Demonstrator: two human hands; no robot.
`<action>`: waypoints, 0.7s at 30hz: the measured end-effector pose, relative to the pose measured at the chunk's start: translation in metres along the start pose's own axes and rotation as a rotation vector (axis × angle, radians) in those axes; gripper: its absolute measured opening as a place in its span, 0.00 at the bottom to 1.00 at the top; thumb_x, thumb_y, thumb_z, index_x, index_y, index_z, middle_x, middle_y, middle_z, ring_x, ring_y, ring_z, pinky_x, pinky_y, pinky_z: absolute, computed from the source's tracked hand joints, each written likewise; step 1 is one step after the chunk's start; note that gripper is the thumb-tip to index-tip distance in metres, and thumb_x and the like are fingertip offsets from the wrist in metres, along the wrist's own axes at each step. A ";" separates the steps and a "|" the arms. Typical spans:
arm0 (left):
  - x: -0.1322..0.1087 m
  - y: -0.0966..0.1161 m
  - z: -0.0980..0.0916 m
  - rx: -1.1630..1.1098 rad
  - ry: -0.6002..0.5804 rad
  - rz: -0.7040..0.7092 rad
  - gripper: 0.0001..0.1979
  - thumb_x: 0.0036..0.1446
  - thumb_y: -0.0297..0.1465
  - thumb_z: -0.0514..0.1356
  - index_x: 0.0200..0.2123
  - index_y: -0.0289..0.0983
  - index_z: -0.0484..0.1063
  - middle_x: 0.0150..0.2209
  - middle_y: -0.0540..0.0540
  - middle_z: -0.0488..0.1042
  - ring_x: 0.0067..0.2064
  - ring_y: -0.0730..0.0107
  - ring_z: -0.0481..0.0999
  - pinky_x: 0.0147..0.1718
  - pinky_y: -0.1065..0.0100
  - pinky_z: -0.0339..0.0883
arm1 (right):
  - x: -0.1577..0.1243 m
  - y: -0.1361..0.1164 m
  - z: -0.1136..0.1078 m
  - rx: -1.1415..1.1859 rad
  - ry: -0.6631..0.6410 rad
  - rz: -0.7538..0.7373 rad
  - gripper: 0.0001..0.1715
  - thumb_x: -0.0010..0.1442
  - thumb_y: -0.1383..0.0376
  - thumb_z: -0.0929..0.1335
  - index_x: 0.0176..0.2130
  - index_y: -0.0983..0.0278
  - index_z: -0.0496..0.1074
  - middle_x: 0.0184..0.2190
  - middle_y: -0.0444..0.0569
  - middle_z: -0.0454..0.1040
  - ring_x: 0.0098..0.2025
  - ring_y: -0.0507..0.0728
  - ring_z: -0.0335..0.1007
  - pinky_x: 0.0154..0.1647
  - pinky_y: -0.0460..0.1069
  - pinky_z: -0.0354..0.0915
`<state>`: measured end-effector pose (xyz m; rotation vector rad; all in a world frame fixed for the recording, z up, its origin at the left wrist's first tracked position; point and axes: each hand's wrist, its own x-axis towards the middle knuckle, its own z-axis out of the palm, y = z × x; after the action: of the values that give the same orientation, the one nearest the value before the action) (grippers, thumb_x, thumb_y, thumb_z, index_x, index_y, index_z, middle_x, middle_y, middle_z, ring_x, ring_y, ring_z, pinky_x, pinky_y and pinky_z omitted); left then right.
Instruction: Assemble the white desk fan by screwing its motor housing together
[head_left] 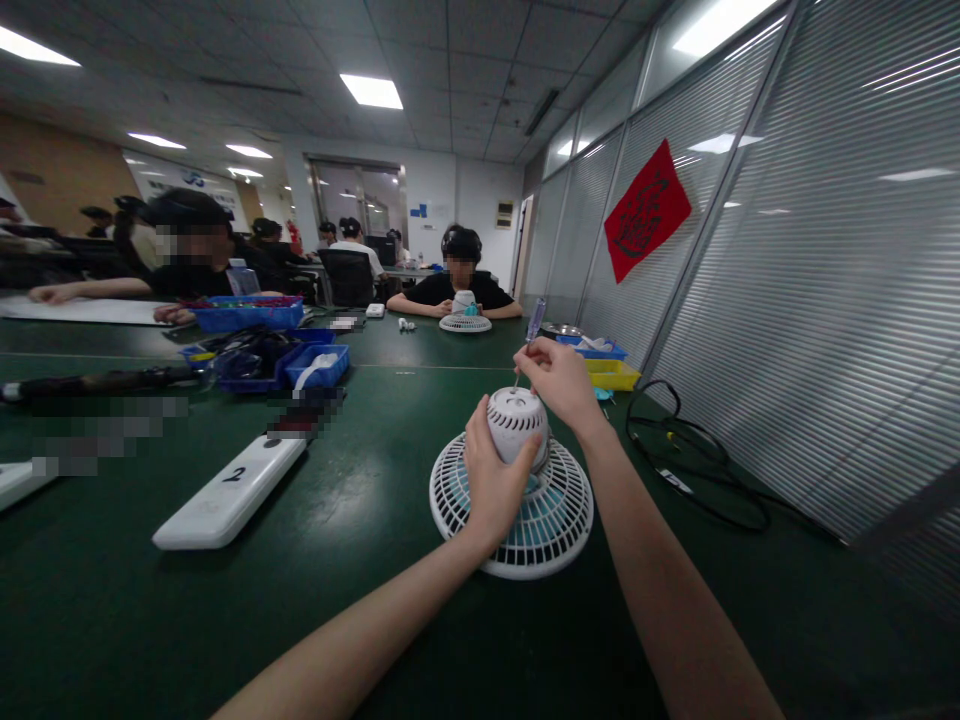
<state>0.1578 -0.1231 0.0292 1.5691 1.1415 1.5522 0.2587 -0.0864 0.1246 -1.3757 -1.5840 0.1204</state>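
Note:
A small white fan (439,492) lies grille-down on the green table, its rounded motor housing pointing up and pale blue blades showing through the bars. My left hand (496,478) is wrapped round the housing from the near side, thumb on the right and fingers on the left. Above the housing, my right hand (555,372) pinches a screwdriver (535,318) with a clear purplish handle. The handle points up and the shaft runs down to the top of the housing. Whether the tip sits in a screw is too small to tell.
Blue bins (319,367) with cables and parts stand left of centre, near a white device (232,495) marked 2. At right are a yellow tray (611,374) and a coiled black cable (701,455). Across the table a person (420,298) handles another fan (465,323); another person (191,260) sits at left.

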 end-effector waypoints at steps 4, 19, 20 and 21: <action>0.000 0.000 0.000 0.002 0.004 0.009 0.34 0.51 0.37 0.60 0.60 0.37 0.54 0.61 0.38 0.59 0.64 0.56 0.56 0.62 0.54 0.48 | 0.001 0.002 0.000 0.002 -0.004 -0.034 0.05 0.55 0.66 0.66 0.28 0.64 0.69 0.26 0.48 0.76 0.27 0.54 0.73 0.29 0.47 0.67; -0.001 0.001 -0.001 0.000 0.002 -0.001 0.34 0.50 0.36 0.60 0.59 0.39 0.54 0.60 0.39 0.59 0.64 0.55 0.57 0.62 0.53 0.49 | 0.001 0.002 -0.002 0.068 0.008 -0.024 0.06 0.55 0.65 0.66 0.27 0.64 0.68 0.25 0.48 0.75 0.26 0.53 0.72 0.29 0.47 0.67; -0.001 0.001 -0.001 0.000 -0.001 -0.003 0.34 0.50 0.36 0.60 0.60 0.39 0.54 0.60 0.39 0.59 0.64 0.55 0.56 0.62 0.53 0.49 | 0.001 0.002 -0.001 0.058 -0.005 -0.018 0.06 0.55 0.65 0.66 0.27 0.64 0.68 0.25 0.47 0.75 0.26 0.53 0.72 0.29 0.47 0.67; -0.001 0.002 -0.001 0.000 -0.003 -0.004 0.34 0.50 0.36 0.60 0.60 0.39 0.54 0.60 0.39 0.59 0.64 0.55 0.56 0.62 0.53 0.49 | 0.001 0.002 -0.001 0.048 -0.015 -0.013 0.06 0.55 0.65 0.66 0.27 0.63 0.68 0.25 0.47 0.75 0.26 0.53 0.72 0.29 0.47 0.67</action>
<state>0.1572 -0.1245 0.0307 1.5676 1.1429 1.5467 0.2608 -0.0853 0.1242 -1.3296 -1.5921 0.1600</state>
